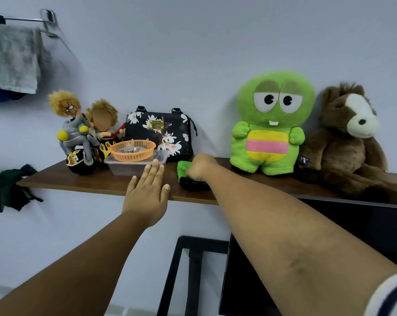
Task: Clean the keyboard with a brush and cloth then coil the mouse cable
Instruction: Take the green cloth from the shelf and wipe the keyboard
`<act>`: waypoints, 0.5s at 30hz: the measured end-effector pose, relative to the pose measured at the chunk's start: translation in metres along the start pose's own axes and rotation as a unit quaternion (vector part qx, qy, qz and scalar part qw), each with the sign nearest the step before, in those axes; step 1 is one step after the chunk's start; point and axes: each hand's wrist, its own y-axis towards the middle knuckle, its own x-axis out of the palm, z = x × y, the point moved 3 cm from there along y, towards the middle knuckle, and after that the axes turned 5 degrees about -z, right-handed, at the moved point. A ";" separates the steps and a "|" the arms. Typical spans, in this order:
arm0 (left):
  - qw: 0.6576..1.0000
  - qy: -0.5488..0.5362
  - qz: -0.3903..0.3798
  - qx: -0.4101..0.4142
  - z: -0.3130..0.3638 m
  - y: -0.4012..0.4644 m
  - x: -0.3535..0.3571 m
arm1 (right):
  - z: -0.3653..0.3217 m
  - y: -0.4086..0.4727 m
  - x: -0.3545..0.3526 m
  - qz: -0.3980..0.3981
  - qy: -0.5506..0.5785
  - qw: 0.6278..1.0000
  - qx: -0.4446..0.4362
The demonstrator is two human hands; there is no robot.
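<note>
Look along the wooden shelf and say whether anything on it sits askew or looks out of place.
Mostly tidy. On the wooden shelf the orange basket is perched tilted on the clear plastic container, not nested. The green cloth, bunched under the right hand, sits beside a dark item at the front edge. The left hand hovers flat.

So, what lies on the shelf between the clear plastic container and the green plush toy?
In the head view, the green cloth lies there, gripped by the right hand; the rest is bare wooden shelf.

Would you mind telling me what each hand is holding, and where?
The right hand grips the green cloth at its right side; the left hand, fingers straight, holds nothing.
</note>
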 end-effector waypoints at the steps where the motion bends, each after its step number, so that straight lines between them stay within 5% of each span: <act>1: 1.000 -0.001 0.007 0.000 0.002 0.000 -0.002 | 0.001 0.001 -0.001 0.020 0.018 1.000 -0.004; 7: 0.995 -0.046 0.086 0.029 0.034 -0.008 -0.014 | 0.008 -0.031 -0.035 0.161 0.206 0.963 -0.063; 15: 0.983 -0.100 0.145 0.047 0.091 -0.053 -0.006 | 0.073 -0.134 -0.068 0.319 0.325 0.877 -0.152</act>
